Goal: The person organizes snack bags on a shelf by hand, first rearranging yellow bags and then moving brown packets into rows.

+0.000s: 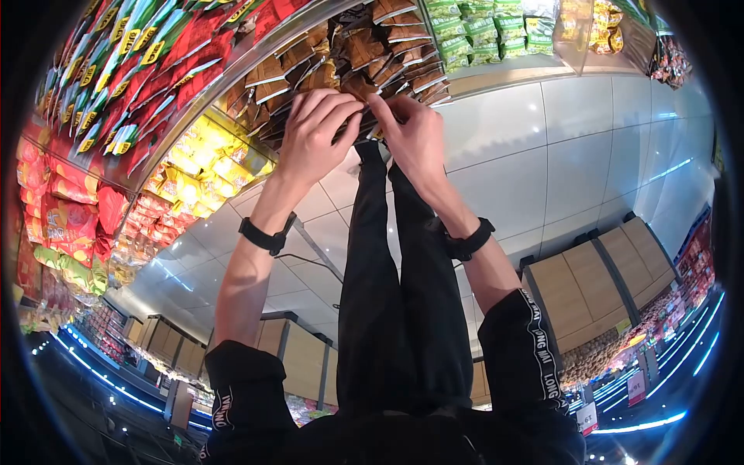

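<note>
My left hand (pixel 316 128) and my right hand (pixel 415 136) meet at a low shelf packed with brown snack packets (pixel 364 46). Both hands pinch the same dark brown packet (pixel 364 128) at the front of that row; the left hand's fingers curl over its top and the right hand's fingertips grip its edge. Most of that packet is hidden by the fingers. Each wrist wears a black band (pixel 267 236). My legs in black trousers (pixel 387 294) run up the middle of the view, feet just below the hands.
Green packets (pixel 473 31) fill the shelf to the right of the brown ones; red and green packets (pixel 155 62) and yellow packets (pixel 209 163) fill shelves at left. White tiled floor (pixel 589 155) lies to the right. Wooden display units (pixel 597 279) stand behind me.
</note>
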A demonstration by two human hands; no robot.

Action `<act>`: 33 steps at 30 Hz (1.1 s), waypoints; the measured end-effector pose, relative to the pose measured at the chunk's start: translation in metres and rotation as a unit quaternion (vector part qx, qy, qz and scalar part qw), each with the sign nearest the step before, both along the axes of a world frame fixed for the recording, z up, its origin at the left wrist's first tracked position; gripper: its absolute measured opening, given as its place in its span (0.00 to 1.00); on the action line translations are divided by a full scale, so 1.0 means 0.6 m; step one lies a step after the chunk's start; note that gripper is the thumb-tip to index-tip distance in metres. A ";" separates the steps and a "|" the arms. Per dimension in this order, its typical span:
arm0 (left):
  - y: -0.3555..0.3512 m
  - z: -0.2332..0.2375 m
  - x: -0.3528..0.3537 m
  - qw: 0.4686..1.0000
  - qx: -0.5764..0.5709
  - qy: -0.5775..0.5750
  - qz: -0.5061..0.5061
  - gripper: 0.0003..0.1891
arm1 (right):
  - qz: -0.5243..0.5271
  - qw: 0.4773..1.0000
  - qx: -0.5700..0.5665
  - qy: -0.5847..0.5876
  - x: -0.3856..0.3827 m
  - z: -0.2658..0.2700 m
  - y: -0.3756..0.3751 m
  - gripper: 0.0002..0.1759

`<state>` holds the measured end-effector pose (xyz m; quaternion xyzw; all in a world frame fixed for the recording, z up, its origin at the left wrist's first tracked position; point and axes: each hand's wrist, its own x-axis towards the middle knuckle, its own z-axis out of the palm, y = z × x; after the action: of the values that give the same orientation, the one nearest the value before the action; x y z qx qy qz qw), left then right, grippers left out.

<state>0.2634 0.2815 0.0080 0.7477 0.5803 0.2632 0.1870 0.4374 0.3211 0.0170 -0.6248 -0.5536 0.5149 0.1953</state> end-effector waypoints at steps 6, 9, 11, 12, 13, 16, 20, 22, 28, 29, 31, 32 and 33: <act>0.021 0.041 -0.017 0.996 -0.041 0.073 0.014 0.14 | 0.060 0.994 0.008 -0.089 -0.015 -0.028 0.011 0.24; 0.025 0.025 -0.026 0.990 -0.066 0.120 -0.022 0.15 | 0.053 0.995 0.034 -0.076 -0.021 -0.045 0.001 0.23; 0.022 0.024 -0.030 0.988 -0.069 0.136 -0.031 0.15 | 0.034 0.998 0.014 -0.052 -0.019 -0.041 -0.001 0.22; 0.022 0.024 -0.031 0.985 -0.074 0.152 -0.041 0.15 | 0.014 0.999 -0.007 -0.027 -0.019 -0.036 -0.002 0.21; 0.021 0.025 -0.032 0.985 -0.074 0.152 -0.040 0.15 | 0.015 0.999 -0.008 -0.027 -0.020 -0.033 -0.006 0.21; 0.023 0.023 -0.034 0.983 -0.076 0.162 -0.048 0.14 | -0.001 0.999 0.002 -0.034 -0.021 -0.031 -0.010 0.20; 0.020 0.017 -0.033 0.978 -0.069 0.189 -0.051 0.13 | 0.038 0.998 -0.002 -0.053 -0.021 -0.035 -0.003 0.19; 0.017 0.013 -0.026 0.978 -0.070 0.192 -0.045 0.12 | 0.063 0.996 0.002 -0.055 -0.014 -0.034 0.007 0.19; 0.008 0.020 -0.010 0.974 -0.077 0.211 -0.024 0.16 | 0.179 0.972 -0.019 -0.148 -0.006 -0.020 0.033 0.22; 0.009 0.022 -0.009 0.974 -0.083 0.210 -0.022 0.19 | 0.189 0.968 -0.012 -0.163 -0.008 -0.021 0.033 0.23; 0.009 0.023 -0.008 0.974 -0.089 0.209 -0.019 0.21 | 0.200 0.964 -0.005 -0.176 -0.008 -0.025 0.028 0.24; 0.010 0.021 -0.007 0.974 -0.089 0.206 -0.014 0.21 | 0.192 0.968 0.005 -0.159 -0.007 -0.029 0.025 0.22; 0.009 0.020 -0.007 0.975 -0.089 0.204 -0.008 0.21 | 0.183 0.973 0.015 -0.142 -0.006 -0.030 0.022 0.21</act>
<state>0.2591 0.2872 0.0201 0.7709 0.6209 0.0513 0.1328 0.4338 0.3341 -0.0008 -0.5765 -0.6886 0.4392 0.0262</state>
